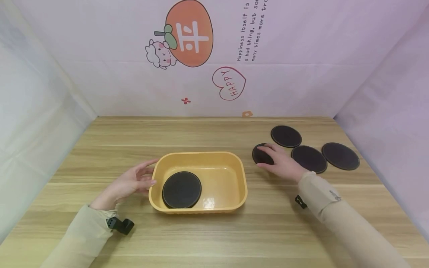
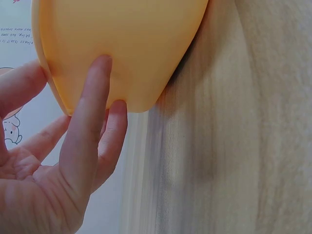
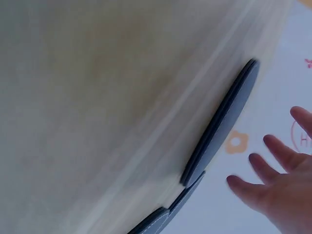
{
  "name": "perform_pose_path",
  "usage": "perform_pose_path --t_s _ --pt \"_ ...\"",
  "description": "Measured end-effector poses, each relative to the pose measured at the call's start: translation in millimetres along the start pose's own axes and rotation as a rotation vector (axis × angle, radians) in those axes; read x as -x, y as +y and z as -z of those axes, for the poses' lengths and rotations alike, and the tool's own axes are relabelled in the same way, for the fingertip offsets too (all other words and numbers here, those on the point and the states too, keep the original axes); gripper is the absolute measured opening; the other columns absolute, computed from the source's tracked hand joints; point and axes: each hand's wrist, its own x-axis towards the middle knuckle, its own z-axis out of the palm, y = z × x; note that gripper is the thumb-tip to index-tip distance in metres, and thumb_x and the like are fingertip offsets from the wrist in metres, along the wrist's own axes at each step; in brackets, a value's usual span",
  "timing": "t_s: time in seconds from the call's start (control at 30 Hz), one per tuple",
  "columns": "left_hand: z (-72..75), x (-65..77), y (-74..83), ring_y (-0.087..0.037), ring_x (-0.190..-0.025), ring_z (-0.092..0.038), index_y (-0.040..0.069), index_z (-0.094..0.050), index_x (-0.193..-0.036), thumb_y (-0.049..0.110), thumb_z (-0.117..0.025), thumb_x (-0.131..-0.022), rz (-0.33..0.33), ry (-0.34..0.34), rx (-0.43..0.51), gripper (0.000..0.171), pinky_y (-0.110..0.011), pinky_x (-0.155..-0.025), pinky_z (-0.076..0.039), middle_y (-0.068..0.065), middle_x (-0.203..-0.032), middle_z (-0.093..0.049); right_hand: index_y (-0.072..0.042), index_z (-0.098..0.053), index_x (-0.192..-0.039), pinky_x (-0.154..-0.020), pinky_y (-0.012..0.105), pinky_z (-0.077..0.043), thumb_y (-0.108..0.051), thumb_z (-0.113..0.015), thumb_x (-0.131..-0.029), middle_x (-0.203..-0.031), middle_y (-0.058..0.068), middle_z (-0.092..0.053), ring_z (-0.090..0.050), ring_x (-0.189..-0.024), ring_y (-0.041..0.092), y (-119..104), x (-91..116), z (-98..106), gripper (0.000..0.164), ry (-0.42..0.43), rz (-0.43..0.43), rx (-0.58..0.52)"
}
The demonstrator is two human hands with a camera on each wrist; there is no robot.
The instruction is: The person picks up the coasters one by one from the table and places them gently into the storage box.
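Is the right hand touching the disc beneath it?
Apart. The right wrist view shows it: the right hand is raised above the disc, with a strip of wall visible between them.

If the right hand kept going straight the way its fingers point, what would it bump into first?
Most likely the black disc below the right hand; depth is unclear, so on a flatter path it might instead reach the yellow tub.

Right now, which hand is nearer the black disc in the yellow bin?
Left. Your left hand touches the bin at its left end, near that disc; your right hand is past the bin's right end, above another disc.
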Motion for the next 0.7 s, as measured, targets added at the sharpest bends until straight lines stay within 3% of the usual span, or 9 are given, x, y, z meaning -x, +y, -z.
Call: perform_pose_path --t_s 0.2,0.33,0.53,0.7 --pt "0.3 0.4 -0.4 -0.027 -0.105 -0.060 0.003 -0.010 -0.151 0.000 -0.060 -0.089 -0.001 -0.002 -0.007 0.079 -0.043 -0.080 -0.057 -0.039 -0.142 -0.027 -0.016 -0.026 -0.149 -0.098 0.076 -0.025 -0.050 -0.053 -0.092 -0.153 0.028 -0.011 -0.012 -0.135 0.055 13 -13 -7 0.072 -0.104 -0.072 0.122" --pt "0.4 1.0 -1.2 -0.028 -0.105 -0.060 0.003 -0.010 -0.151 0.000 -0.060 -0.089 0.002 -0.001 -0.006 0.080 -0.043 -0.080 -0.057 -0.039 -0.142 -0.027 -0.019 -0.020 -0.151 -0.100 0.077 -0.016 -0.056 -0.043 -0.094 -0.153 0.031 -0.003 -0.007 -0.133 0.061 11 -19 -10 0.072 -0.193 -0.156 0.140" --pt "0.8 0.9 -1.2 -0.027 -0.104 -0.060 0.004 -0.012 -0.151 0.001 -0.061 -0.088 0.002 0.004 -0.003 0.080 -0.043 -0.079 -0.058 -0.038 -0.142 -0.028 -0.020 -0.017 -0.152 -0.103 0.074 -0.017 -0.056 -0.038 -0.096 -0.152 0.033 -0.002 -0.008 -0.130 0.065 5 -27 -9 0.070 -0.267 -0.243 0.180" --pt "1.9 0.2 -1.4 -0.026 -0.104 -0.060 0.004 -0.012 -0.151 0.002 -0.062 -0.088 0.001 0.003 -0.004 0.080 -0.043 -0.078 -0.058 -0.038 -0.143 -0.027 -0.019 -0.019 -0.152 -0.103 0.073 -0.022 -0.056 -0.042 -0.095 -0.152 0.034 -0.004 -0.013 -0.128 0.065 3 -30 -6 0.072 -0.293 -0.260 0.208"
